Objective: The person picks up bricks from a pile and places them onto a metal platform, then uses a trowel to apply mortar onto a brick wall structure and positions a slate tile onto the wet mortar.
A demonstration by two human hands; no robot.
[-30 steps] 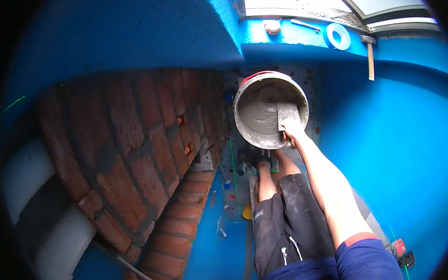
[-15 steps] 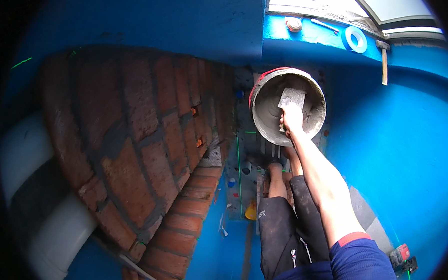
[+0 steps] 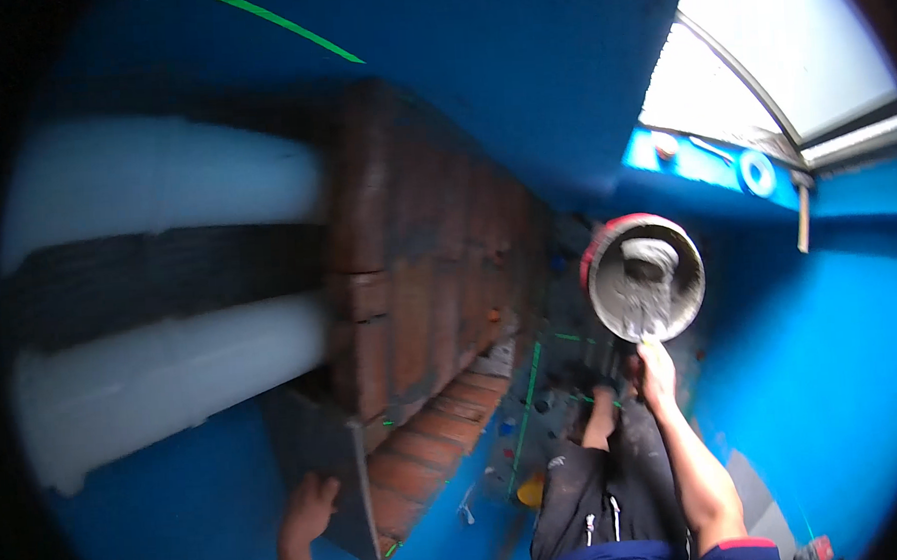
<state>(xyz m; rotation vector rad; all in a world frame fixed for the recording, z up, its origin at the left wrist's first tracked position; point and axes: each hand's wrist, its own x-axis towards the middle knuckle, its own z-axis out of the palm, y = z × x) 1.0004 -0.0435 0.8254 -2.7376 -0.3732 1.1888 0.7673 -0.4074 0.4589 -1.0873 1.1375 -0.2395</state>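
Observation:
My right hand (image 3: 657,376) is closed round the handle of a trowel (image 3: 647,296), whose blade is coated in wet grey mortar and reaches into a round bucket (image 3: 696,287). The bucket has a red outer side and grey smears inside. At lower left, my left hand (image 3: 313,504) has its fingers apart and holds nothing I can see. It is against or just in front of a grey board (image 3: 338,465), blurred; whether it presses on it I cannot tell. The board meets the end of the brickwork (image 3: 419,281), which has dark joints.
Two thick white pipes (image 3: 173,382) run in from the left. A blue window ledge (image 3: 709,169) carries a roll of tape (image 3: 757,172) and a hammer (image 3: 804,214). Green laser lines (image 3: 527,417) cross the cluttered floor, near a yellow object (image 3: 531,492).
My view has swung left, so everything sits further right and the pipes show more. The trowel's mortar-covered blade now points away from me in the bucket. My left hand has come further into view.

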